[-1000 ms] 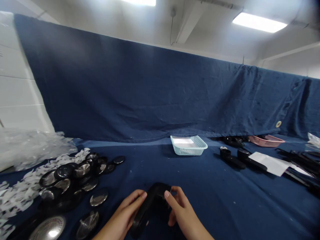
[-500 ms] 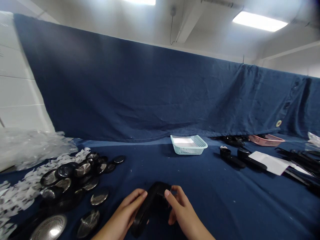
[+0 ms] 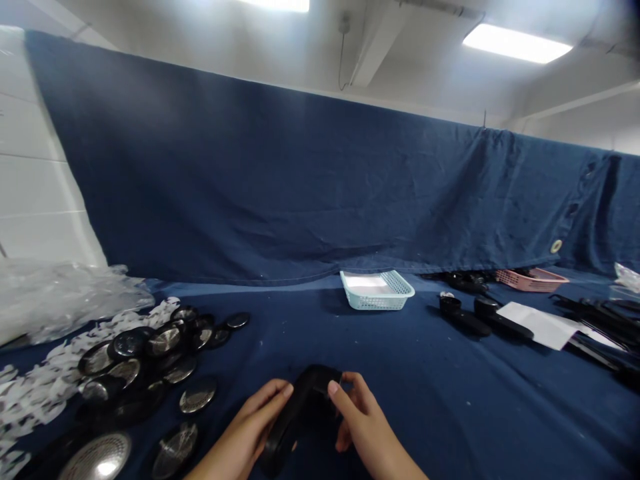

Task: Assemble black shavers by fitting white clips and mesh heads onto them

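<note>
A black shower head handle [image 3: 293, 417] with a curved head end is held low in front of me, between both hands. My left hand [image 3: 257, 417] closes around its long grip from the left, thumb on top. At the head end, my right hand [image 3: 357, 410] pinches the edge between thumb and fingers. The underside of the head is in shadow, so its inside cannot be made out. To the left lies a pile of round black and silver perforated discs [image 3: 165, 340]. A single disc [image 3: 199, 395] rests near my left hand.
Farther back stands a light blue basket [image 3: 377, 301] with white paper in it. More black handles [image 3: 467, 323], a white sheet [image 3: 537, 325] and a pink basket [image 3: 533, 283] are at right. White small pieces [image 3: 47, 380] and clear plastic [image 3: 75, 293] lie left. A blue curtain [image 3: 280, 180] hangs behind.
Almost nothing differs. Both hands keep hold of the shower head handle in nearly the same place, and the whole view has shifted very slightly.
</note>
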A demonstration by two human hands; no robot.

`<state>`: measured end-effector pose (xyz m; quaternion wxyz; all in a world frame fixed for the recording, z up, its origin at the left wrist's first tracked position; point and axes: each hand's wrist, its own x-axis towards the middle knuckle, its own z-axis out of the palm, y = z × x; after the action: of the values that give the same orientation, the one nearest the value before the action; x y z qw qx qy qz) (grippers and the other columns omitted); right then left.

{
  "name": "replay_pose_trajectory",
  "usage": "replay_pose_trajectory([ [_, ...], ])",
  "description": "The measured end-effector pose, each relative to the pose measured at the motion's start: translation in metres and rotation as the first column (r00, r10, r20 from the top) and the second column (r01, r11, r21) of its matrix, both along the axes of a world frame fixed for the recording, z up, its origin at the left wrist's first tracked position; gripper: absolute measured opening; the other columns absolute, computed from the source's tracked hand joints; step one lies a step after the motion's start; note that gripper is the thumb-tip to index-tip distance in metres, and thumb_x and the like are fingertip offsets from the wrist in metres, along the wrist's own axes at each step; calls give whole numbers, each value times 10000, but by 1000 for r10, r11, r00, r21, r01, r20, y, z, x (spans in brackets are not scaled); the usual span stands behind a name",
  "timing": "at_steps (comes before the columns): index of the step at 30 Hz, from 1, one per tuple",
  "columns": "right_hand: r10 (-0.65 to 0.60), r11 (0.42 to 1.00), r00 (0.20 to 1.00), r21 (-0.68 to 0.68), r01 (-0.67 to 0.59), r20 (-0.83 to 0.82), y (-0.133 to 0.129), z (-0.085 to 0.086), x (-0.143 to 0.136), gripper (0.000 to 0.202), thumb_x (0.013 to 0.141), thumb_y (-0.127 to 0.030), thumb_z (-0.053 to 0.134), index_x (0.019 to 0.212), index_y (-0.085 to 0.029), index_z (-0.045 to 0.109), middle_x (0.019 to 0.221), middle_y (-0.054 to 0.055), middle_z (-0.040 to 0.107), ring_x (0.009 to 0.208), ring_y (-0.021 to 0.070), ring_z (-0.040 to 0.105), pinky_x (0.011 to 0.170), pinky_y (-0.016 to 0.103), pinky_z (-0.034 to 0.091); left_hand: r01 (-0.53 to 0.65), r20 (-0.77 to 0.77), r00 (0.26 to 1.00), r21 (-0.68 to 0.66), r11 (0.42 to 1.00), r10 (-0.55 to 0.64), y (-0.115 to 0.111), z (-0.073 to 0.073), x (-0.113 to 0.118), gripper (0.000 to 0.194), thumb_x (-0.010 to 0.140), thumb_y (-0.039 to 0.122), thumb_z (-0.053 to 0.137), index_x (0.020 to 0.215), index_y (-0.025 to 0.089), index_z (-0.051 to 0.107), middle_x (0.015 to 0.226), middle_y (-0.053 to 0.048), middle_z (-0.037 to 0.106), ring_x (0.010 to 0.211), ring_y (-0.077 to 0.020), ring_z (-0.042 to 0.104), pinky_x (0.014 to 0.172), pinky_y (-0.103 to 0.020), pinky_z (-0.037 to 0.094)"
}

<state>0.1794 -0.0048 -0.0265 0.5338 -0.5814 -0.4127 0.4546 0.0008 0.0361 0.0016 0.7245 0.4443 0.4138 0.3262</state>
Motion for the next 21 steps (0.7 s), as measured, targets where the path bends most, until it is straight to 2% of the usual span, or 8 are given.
replay_pose_trajectory([
  [9, 0, 1000, 1000, -16, 1, 13, -1, 5, -1, 654, 744, -738, 529, 1052, -161, 518, 668, -49, 510, 380, 73, 473, 401, 227, 387, -27, -12, 1000, 7, 1000, 27, -3, 4, 1, 347, 682, 548, 752, 828, 247, 660, 689, 36, 593, 647, -146, 556, 663, -268, 514],
  [14, 1, 1000, 1000, -29, 0, 13, -2, 8, -2, 658, 747, -732, 531, 1062, -156, 513, 626, -68, 475, 382, 74, 457, 410, 227, 390, 10, -6, 1000, 27, 1000, -10, -1, 2, 0, 324, 712, 538, 729, 819, 242, 657, 665, 39, 584, 638, -149, 554, 638, -253, 494],
  [21, -3, 1000, 1000, -18, 3, 14, -3, 6, -2, 661, 743, -736, 525, 1065, -159, 516, 646, -63, 482, 392, 78, 466, 410, 231, 388, 0, -12, 1000, 5, 1000, 0, 1, 1, -1, 344, 696, 538, 747, 855, 243, 670, 675, 38, 576, 664, -150, 561, 660, -260, 513],
])
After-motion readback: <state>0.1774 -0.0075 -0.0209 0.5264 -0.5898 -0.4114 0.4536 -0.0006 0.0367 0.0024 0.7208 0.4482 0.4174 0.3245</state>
